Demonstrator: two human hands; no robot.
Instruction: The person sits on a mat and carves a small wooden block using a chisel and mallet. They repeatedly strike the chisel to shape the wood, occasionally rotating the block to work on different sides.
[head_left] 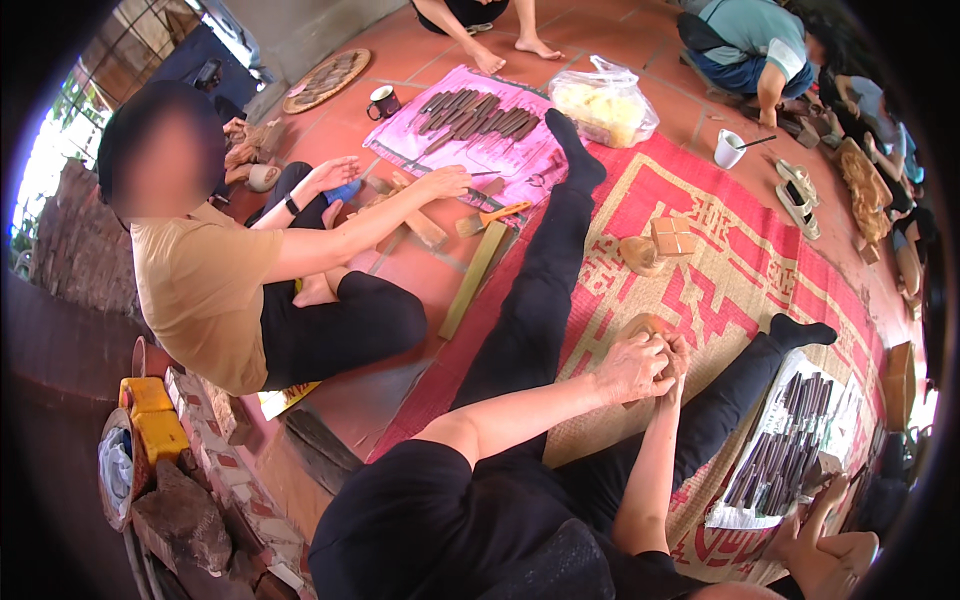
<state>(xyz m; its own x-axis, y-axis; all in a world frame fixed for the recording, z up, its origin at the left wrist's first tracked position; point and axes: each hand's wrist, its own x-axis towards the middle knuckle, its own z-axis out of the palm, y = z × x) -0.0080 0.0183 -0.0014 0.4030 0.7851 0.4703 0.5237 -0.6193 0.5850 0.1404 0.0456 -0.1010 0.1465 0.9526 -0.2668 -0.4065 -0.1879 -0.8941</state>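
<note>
Over the patterned mat, between my outstretched legs, my left hand (632,369) and my right hand (673,362) meet with fingers closed together. Something small may be pinched between them, but the fingers hide it. Just beyond them shows the top of a rounded tan-orange wooden piece (645,325), its lower part covered by the hands. Farther out on the mat lie a rounded pale wooden lump (640,254) and a small square wooden block (673,236) with lines across its top.
Rows of dark slim tools lie on a pink cloth (385,140) and on a white sheet (738,517) at right. At left a co-worker (205,290) sits by a brush (490,218) and a wood strip (473,280). Beyond are a plastic bag (605,105) and a white cup (729,149).
</note>
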